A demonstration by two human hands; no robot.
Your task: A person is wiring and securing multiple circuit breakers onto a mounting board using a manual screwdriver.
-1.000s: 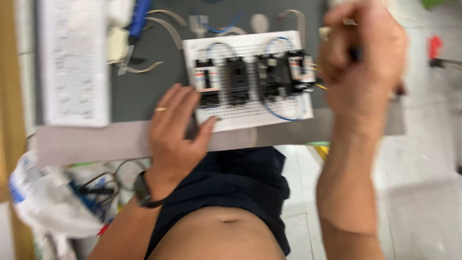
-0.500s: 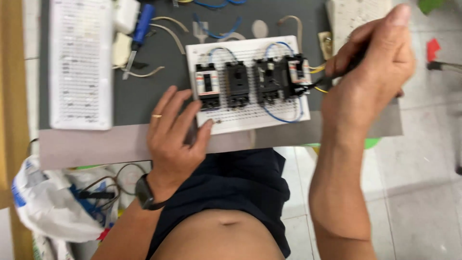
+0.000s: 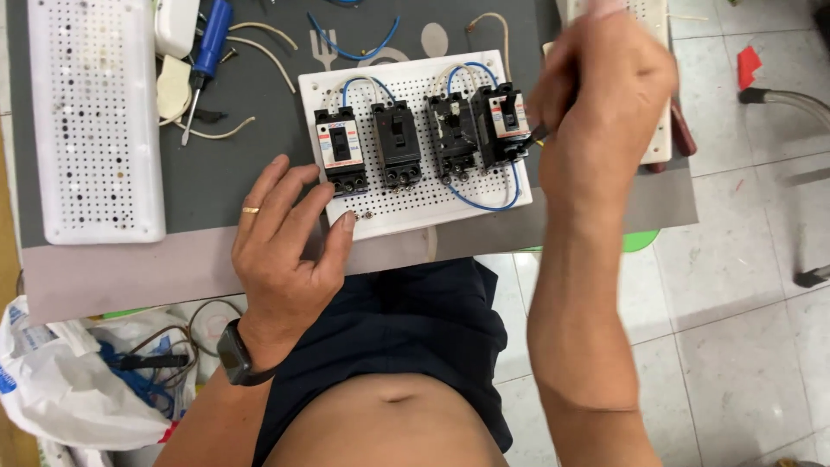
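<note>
left hand point(image 3: 281, 233) lies open, steadying the white perforated plastic board point(image 3: 415, 195), while right hand point(image 3: 605, 95) grips a dark slim tool point(image 3: 540, 132), likely tightening the rightmost black breaker point(image 3: 501, 125); next calls for careful tip alignment.

A person's left hand point(image 3: 281, 238) presses flat on the lower left corner of a white perforated mounting board point(image 3: 415, 195) carrying four black circuit breakers point(image 3: 396, 144) linked by blue wires. The right hand point(image 3: 605, 95), fisted around a thin dark tool point(image 3: 540, 132), meets the rightmost breaker. A blue-handled screwdriver point(image 3: 207, 52) lies on the grey tabletop point(image 3: 233, 173) beside a long white perforated panel point(image 3: 95, 121).
</note>
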